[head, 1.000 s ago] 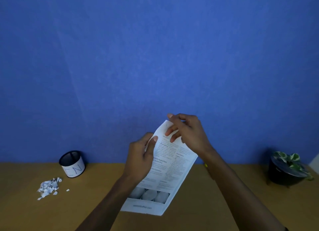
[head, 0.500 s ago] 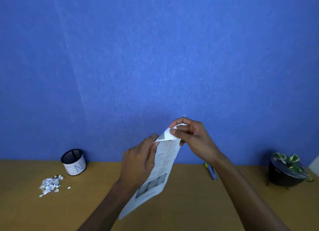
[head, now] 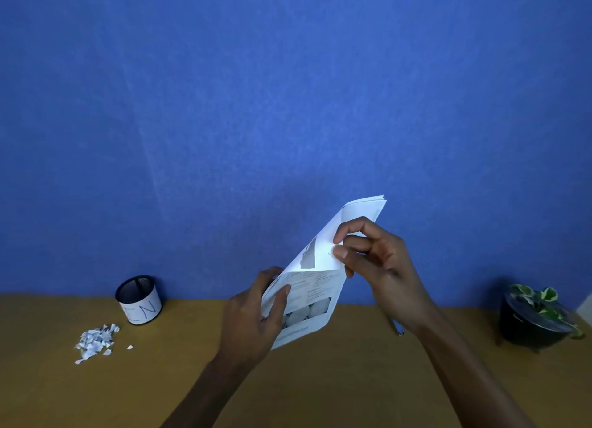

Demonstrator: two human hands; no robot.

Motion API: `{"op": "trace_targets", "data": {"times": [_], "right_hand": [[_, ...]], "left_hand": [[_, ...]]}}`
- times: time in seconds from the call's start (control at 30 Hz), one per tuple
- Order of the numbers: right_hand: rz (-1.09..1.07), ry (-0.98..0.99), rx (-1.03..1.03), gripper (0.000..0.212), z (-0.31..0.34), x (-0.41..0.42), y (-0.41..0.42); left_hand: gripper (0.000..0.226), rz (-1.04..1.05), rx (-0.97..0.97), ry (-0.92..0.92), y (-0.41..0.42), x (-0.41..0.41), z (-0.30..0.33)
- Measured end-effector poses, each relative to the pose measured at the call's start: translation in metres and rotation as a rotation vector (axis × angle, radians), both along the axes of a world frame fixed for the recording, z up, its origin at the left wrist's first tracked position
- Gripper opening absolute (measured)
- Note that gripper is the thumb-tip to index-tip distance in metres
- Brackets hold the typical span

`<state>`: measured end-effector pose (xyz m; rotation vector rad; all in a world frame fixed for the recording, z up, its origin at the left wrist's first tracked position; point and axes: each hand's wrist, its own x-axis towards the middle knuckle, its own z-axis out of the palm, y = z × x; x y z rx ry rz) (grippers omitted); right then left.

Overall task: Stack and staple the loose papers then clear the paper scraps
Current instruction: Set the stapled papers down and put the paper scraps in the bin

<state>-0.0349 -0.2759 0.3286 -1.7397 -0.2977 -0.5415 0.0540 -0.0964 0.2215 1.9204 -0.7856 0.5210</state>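
A stack of printed white papers point(head: 315, 286) is held up above the wooden desk point(head: 352, 379), tilted, with its upper part folded back toward the blue wall. My left hand point(head: 253, 315) grips the lower left edge, thumb across the printed front. My right hand point(head: 371, 261) pinches the bent-over top sheets near the right edge. A small heap of white paper scraps point(head: 96, 341) lies on the desk at the left. No stapler is visible.
A black mesh cup point(head: 139, 299) with a white label stands against the wall behind the scraps. A pen point(head: 397, 326) lies behind my right wrist. A potted plant in a black pot point(head: 535, 318) sits at the far right.
My right hand has pulled the top of the papers up and to the right, bending the upper part over. The left hand has kept its grip lower down.
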Motion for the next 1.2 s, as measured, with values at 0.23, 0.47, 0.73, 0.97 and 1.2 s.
{"op": "trace_targets", "data": {"times": [0.23,0.47,0.73,0.97,1.2], "right_hand": [[0.044,-0.07,0.021,0.028,0.005,-0.007,0.001],[0.0,-0.079,0.036,0.011,0.009,-0.005,0.006],[-0.11,-0.056,-0.152,0.033,0.001,0.003,0.008],[-0.419,-0.041,-0.431,0.052,-0.039,0.013,-0.004],[-0.68,0.141,-0.563,0.084,-0.095,0.012,-0.029]], "left_hand": [[0.012,0.02,-0.043,-0.074,0.003,-0.003,-0.004],[0.016,-0.01,-0.026,-0.051,0.006,0.001,-0.008],[0.007,-0.135,-0.109,0.154,0.007,0.0,-0.01],[0.022,-0.17,-0.215,0.298,0.007,0.004,-0.022],[0.023,-0.228,-0.431,0.528,0.007,0.008,-0.032]]}}
